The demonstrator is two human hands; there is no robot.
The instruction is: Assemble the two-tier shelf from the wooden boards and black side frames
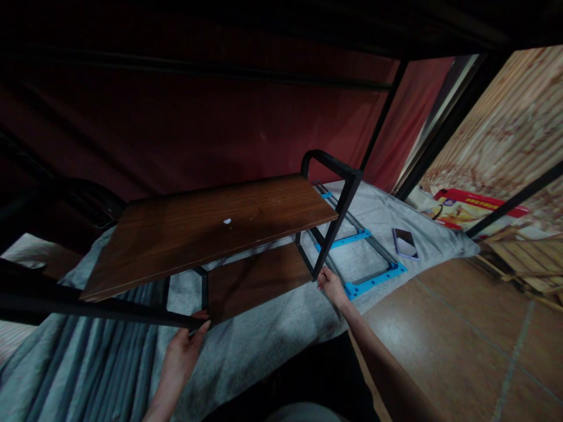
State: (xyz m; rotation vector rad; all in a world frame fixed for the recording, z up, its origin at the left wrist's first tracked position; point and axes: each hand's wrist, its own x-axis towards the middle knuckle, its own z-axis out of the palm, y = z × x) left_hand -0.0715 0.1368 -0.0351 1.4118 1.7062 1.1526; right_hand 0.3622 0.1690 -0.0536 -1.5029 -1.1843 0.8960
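the left hand (185,346) pinched the lower shelf's (255,278) near-left corner while the right hand (331,285) gripped the black frame leg (336,225) at its near-right corner, the shelf unit's long axis running left-right between them.

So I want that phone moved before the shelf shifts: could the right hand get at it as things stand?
Probably yes. The right hand sits at the shelf frame's foot, and between it and the phone lies only the flat blue-cornered frame on the blanket.

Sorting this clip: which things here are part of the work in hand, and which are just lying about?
In hand:
left hand on the black metal frame
right hand at the frame's foot
wooden shelf boards

Lying about:
blue-cornered frame
phone
red box
grey blanket
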